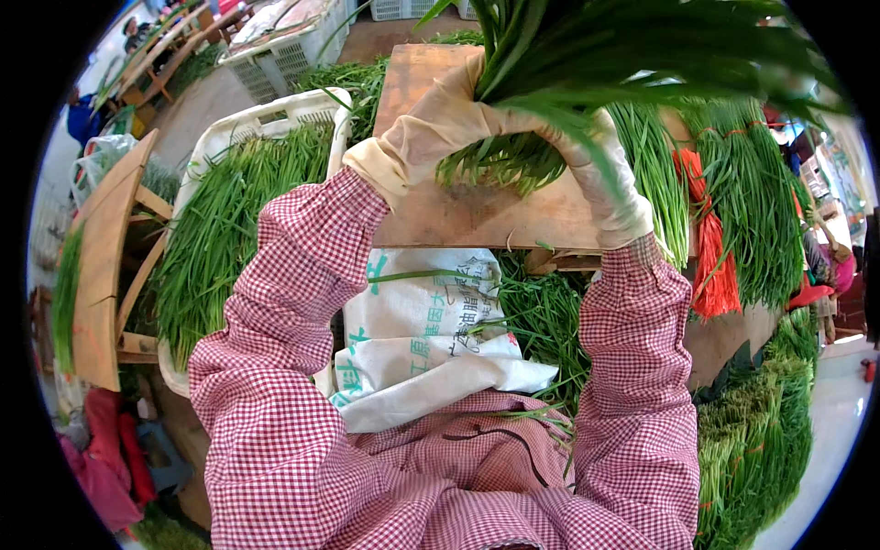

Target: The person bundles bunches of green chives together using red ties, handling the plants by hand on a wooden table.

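Partly hidden board, held greens, white crate

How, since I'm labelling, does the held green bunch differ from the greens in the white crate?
The held bunch is up in the left hand; the crate greens rest in the white crate. The held bunch fans out rightward; the crate greens lie packed. Both are leafy green.

Gloved left hand over wooden board, grip closed; right hand above board's right side, angled inward, fingertips obscured.
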The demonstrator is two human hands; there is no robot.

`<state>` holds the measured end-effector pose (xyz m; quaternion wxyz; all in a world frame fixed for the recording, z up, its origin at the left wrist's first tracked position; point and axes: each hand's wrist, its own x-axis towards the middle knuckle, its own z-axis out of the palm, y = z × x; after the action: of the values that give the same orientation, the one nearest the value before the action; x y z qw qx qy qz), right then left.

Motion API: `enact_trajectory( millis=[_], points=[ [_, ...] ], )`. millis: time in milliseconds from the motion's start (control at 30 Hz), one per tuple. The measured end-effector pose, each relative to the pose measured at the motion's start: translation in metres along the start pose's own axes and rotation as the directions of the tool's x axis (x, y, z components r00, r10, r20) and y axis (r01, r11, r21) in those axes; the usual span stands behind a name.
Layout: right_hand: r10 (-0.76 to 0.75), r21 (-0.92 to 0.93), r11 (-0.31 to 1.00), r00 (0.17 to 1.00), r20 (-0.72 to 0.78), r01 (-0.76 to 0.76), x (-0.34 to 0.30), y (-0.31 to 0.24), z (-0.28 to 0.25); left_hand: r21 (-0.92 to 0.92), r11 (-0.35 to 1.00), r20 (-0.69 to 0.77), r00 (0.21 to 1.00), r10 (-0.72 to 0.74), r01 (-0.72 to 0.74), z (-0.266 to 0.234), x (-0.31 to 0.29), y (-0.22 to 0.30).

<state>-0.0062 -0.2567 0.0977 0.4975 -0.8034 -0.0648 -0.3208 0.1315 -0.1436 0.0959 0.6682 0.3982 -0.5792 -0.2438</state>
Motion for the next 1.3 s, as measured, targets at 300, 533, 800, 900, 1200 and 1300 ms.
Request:
enact_trajectory(
  millis=[300, 533, 800, 900, 1200, 1300],
  points=[
    [0.221, 0.251, 0.947, 0.974, -0.054, -0.201, 0.023, -0.017, 0.008, -0.297, 0.954, -0.179, 0.984, -0.008, -0.046, 0.016, 0.013, 0.027],
    [0.323, 0.201, 0.925, 0.946, 0.039, -0.324, 0.031, -0.013, 0.012, -0.219, 0.975, -0.233, 0.968, -0.094, 0.042, 0.013, 0.019, 0.018],
    [0.375, 0.381, 0.760, 0.834, 0.405, -0.527, 0.011, -0.043, -0.001, -0.477, 0.816, 0.059, 0.938, -0.342, 0.328, 0.036, 0.002, 0.055],
    [0.215, 0.522, 0.739, 0.884, 0.416, -0.425, -0.013, -0.029, 0.008, -0.453, 0.823, -0.004, 0.922, -0.387, 0.343, 0.054, -0.018, 0.057],
    [0.535, 0.600, 0.448, 0.736, 0.414, -0.663, -0.072, -0.042, 0.044, -0.593, 0.768, -0.157, 0.900, -0.406, 0.243, 0.053, -0.065, 0.020],
    [0.568, 0.383, 0.641, 0.747, 0.344, -0.664, -0.113, -0.007, 0.035, -0.709, 0.661, -0.090, 0.898, -0.431, 0.246, 0.025, -0.055, 0.028]
  ],
)
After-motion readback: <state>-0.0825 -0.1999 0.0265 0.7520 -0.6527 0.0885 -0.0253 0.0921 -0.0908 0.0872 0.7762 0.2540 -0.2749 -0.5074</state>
